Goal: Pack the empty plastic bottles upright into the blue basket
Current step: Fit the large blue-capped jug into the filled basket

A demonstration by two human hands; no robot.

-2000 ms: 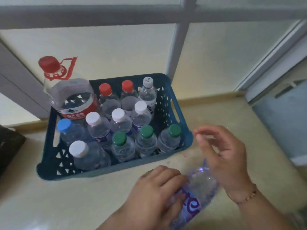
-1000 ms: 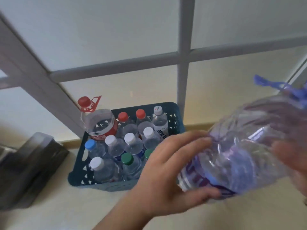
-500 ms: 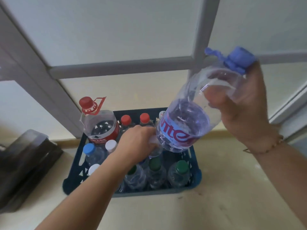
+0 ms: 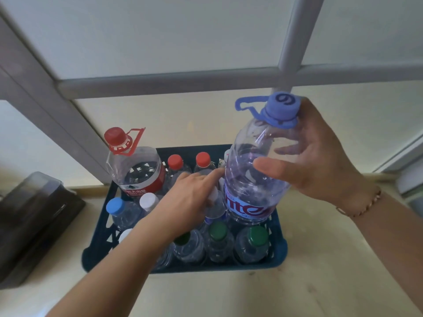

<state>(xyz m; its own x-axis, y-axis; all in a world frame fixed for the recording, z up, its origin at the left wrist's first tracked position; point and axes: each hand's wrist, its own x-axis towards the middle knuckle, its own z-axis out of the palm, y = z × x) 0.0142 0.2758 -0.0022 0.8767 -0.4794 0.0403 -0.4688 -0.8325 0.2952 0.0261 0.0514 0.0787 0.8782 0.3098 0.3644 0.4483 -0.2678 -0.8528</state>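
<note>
The blue basket (image 4: 206,268) stands on a cream surface, packed with several small clear bottles with red, white, blue and green caps (image 4: 258,236). A large red-capped bottle (image 4: 137,170) stands upright in its back left corner. My right hand (image 4: 320,161) grips the shoulder of a large clear bottle with a blue cap and handle (image 4: 249,191), held upright with its base over the basket's right side. My left hand (image 4: 190,200) rests on the small bottles in the basket's middle, index finger stretched toward the large bottle. It hides several caps.
A dark box (image 4: 29,225) lies on the surface left of the basket. A grey window frame (image 4: 183,83) with frosted panes rises right behind the basket. Bare cream surface extends in front of and to the right of the basket.
The large blue-capped bottle has gone from lying on the surface to upright above the basket's right side. My left hand left it and moved onto the small bottles in the basket.
</note>
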